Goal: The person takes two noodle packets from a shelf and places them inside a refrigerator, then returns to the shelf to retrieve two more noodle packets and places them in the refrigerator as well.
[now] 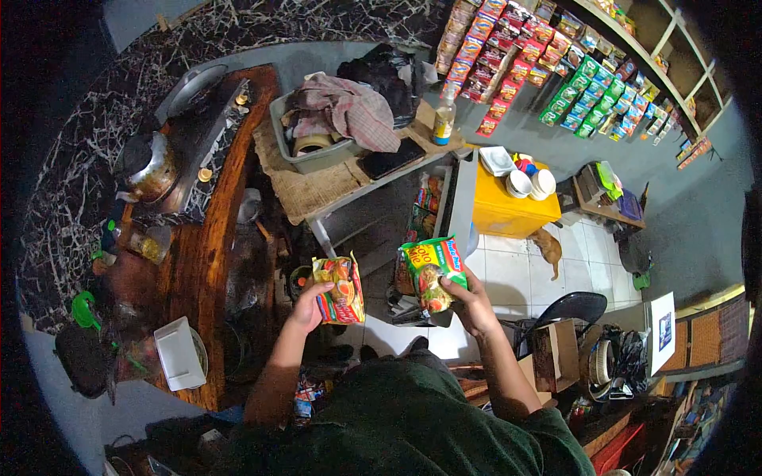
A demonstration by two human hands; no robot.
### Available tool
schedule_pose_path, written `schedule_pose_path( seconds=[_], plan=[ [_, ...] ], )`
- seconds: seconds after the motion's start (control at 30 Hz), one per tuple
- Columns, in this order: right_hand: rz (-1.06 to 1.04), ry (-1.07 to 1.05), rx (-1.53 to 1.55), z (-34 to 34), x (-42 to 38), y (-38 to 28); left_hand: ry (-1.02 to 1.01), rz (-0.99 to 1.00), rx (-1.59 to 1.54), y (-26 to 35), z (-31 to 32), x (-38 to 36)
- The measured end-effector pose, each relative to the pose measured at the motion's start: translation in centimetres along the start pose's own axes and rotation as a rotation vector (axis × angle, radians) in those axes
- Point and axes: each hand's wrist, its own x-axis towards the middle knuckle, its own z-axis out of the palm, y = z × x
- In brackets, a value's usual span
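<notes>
Noodle packets [429,274] (two; colourful), one in each hand [474,300].

The yellow-and-red noodle packet [340,289] is in the left hand [308,308], held roughly upright, its printed front up. In the right hand [474,303], a green-and-yellow noodle packet [432,274] tilts slightly, a red patch near its upper corner.

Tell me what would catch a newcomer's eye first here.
Probably the bright packets at the centre: a yellow-and-red packet in the left hand and a green packet in the right hand. Next, perhaps, the colourful sachet strips hanging at upper right, and below them the yellow cabinet bearing white bowls.
</notes>
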Motion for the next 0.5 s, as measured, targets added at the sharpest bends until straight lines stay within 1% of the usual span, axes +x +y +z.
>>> schedule_pose_path(
  seconds=[0.1,0.17,0.2,0.37,0.43,0.5],
  plan=[
    [-0.048,-0.013,-0.012,-1.3,0.2,0.9,-0.027,-0.029,-0.012,-0.1,1.1,1.0],
    [-0.099,0.016,-0.129,-2.7,0.4,1.6,-0.035,-0.01,0.012,-0.3,2.4,1.6],
    [-0.113,0.038,-0.183,-2.9,0.0,1.1,-0.035,0.026,0.077,-0.6,2.8,2.1],
    [-0.106,0.118,-0.102,-6.5,-0.6,1.0,-0.005,-0.018,0.072,-2.1,4.9,4.5],
    [-0.08,0.141,-0.061,-7.6,-1.1,0.1,-0.063,-0.026,0.118,-2.4,6.3,5.4],
    [-0.097,0.159,-0.089,-8.5,-1.8,-1.2,-0.073,-0.035,0.119,-2.7,7.8,5.9]
  ],
)
